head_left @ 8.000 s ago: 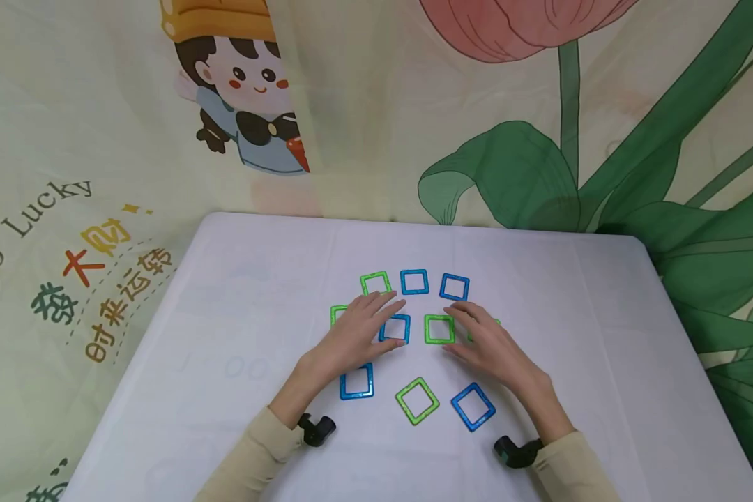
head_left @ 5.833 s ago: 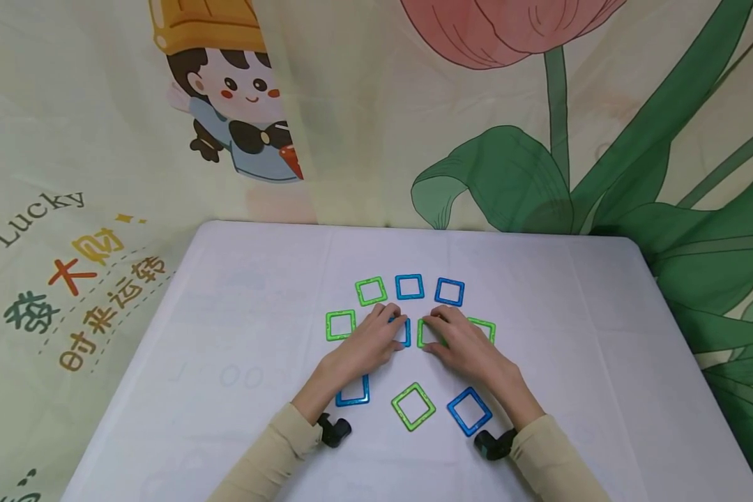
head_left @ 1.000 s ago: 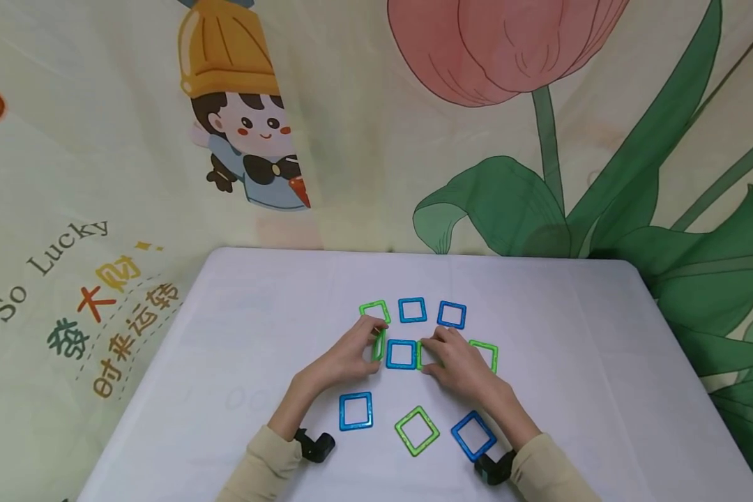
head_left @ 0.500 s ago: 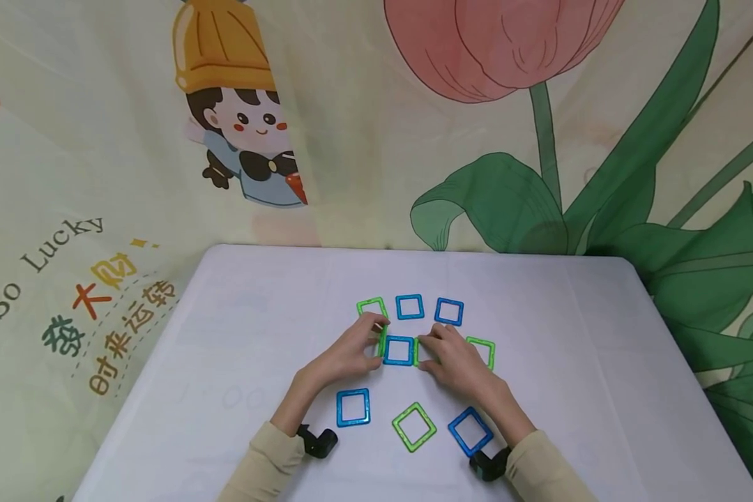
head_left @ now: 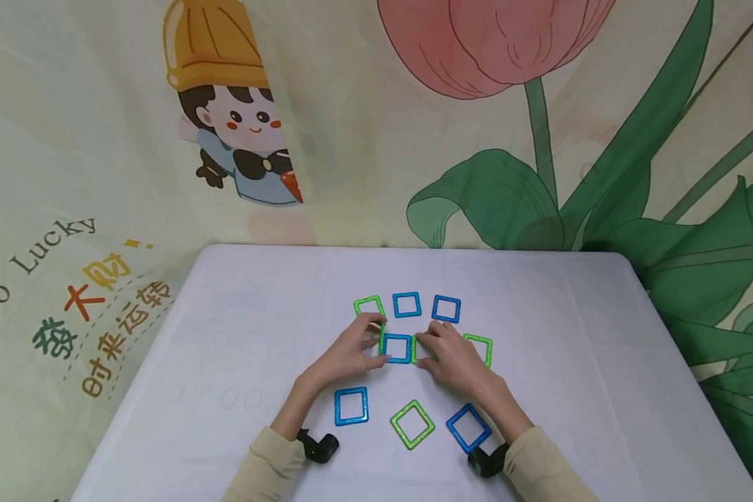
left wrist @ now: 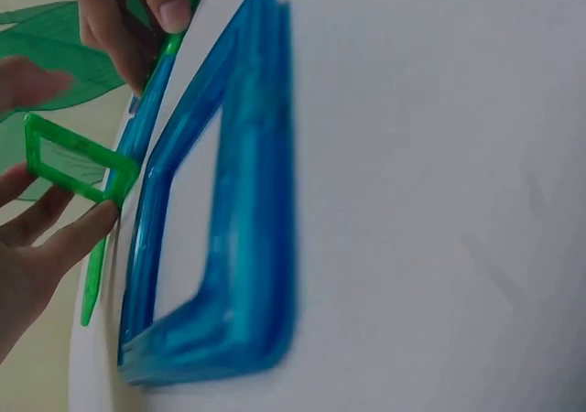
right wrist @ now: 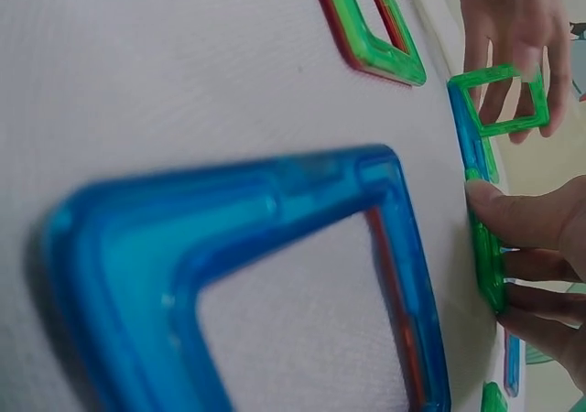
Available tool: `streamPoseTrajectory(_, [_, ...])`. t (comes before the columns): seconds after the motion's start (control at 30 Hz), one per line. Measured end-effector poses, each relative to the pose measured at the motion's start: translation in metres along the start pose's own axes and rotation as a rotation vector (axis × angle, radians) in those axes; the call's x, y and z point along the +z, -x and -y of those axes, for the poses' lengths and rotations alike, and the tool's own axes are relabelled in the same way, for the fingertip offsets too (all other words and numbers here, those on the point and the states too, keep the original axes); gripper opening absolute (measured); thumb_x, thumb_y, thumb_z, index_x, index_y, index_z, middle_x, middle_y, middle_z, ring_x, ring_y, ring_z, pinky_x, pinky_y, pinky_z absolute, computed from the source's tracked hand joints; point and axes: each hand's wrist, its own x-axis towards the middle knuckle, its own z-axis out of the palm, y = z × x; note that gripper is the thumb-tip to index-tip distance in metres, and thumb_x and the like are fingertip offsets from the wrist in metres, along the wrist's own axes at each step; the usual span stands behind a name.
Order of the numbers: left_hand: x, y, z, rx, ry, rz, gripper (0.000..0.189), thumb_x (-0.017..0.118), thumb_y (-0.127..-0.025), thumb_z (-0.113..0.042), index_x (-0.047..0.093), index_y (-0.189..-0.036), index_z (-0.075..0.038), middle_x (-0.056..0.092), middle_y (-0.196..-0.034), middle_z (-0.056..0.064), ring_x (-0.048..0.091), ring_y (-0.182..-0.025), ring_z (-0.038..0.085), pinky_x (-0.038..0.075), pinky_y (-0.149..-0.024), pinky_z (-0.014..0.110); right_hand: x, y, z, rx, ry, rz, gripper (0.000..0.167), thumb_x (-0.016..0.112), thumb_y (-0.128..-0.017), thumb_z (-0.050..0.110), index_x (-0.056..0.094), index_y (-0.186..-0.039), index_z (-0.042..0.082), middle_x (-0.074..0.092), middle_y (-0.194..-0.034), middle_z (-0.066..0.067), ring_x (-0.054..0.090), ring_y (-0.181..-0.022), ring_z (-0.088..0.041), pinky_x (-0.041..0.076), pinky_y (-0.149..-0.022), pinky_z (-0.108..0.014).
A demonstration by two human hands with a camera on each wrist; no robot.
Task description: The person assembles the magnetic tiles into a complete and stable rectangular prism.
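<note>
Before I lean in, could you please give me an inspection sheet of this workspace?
Surface: white tabletop, with light creases.
Job's things: ten hollow squares, five green and five blue; a middle blue square lies flat between two held green ones, and the seven other squares lie flat around them.
Clutter: nothing seen beyond the squares.
Hands: left hand holds an upright green square at the middle blue square's left edge; right hand pinches a flat green square against its right edge.
Cables: nothing seen.
Surroundings: backdrop printed with a pink flower, green leaves, lettering and a cartoon figure.
</note>
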Motion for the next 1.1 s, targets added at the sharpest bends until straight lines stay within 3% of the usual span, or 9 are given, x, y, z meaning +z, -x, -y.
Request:
streamPoseTrajectory(0.2, [0.008, 0.002, 0.002, -0.095, 0.130, -0.143, 0.047, 0.062, -0.104, -0.030, 0.051, -0.146, -0.011, 0.057, -0.145, 0.005, 0.054, -0.137, 0.027, 0.048, -0.112, 0.045, -0.001, -0.003, -0.001, -0.006, 0.011, 0.008, 0.048, 0.081, -0.090, 0.027, 0.069, -0.134, 0.010, 0.063, -0.113, -0.001, 0.052, -0.099, -0.015, 0.052, -0.082, -0.031])
streamPoseTrajectory(0.37, [0.012, 0.002, 0.001, -0.139, 0.229, -0.237, 0.040, 0.064, -0.103, -0.031, 0.059, -0.139, -0.016, 0.064, -0.137, 0.001, 0.058, -0.133, 0.025, 0.045, -0.114, 0.051, -0.002, -0.004, -0.001, -0.018, 0.019, 0.016, 0.048, 0.081, -0.090, 0.026, 0.069, -0.134, 0.010, 0.063, -0.112, -0.002, 0.052, -0.099, -0.015, 0.052, -0.082, -0.031])
streamPoseTrajectory(0.63, [0.016, 0.003, 0.000, -0.159, 0.339, -0.255, 0.039, 0.068, -0.100, -0.029, 0.064, -0.136, -0.015, 0.066, -0.135, 0.003, 0.059, -0.132, 0.025, 0.051, -0.109, 0.048, 0.000, -0.002, -0.003, -0.010, 0.011, 0.019, 0.049, 0.081, -0.091, 0.024, 0.067, -0.135, 0.008, 0.063, -0.119, -0.005, 0.055, -0.107, -0.018, 0.055, -0.089, -0.034])
streamPoseTrajectory(0.93, [0.019, 0.003, -0.002, -0.187, 0.346, -0.280, 0.036, 0.069, -0.100, -0.028, 0.066, -0.133, -0.017, 0.068, -0.132, 0.003, 0.061, -0.129, 0.023, 0.051, -0.109, 0.047, 0.000, 0.005, -0.003, 0.008, -0.065, 0.009, 0.054, 0.079, -0.092, 0.024, 0.062, -0.140, 0.009, 0.059, -0.137, -0.010, 0.053, -0.128, -0.026, 0.053, -0.104, -0.044])
streamPoseTrajectory(1.1, [0.020, 0.006, -0.002, -0.202, 0.346, -0.286, 0.035, 0.069, -0.100, -0.029, 0.066, -0.133, -0.018, 0.068, -0.132, 0.004, 0.060, -0.129, 0.023, 0.050, -0.108, 0.048, 0.003, 0.012, -0.003, 0.006, -0.084, -0.024, 0.053, 0.081, -0.091, 0.022, 0.062, -0.140, 0.013, 0.052, -0.147, -0.012, 0.048, -0.137, -0.031, 0.053, -0.105, -0.047])
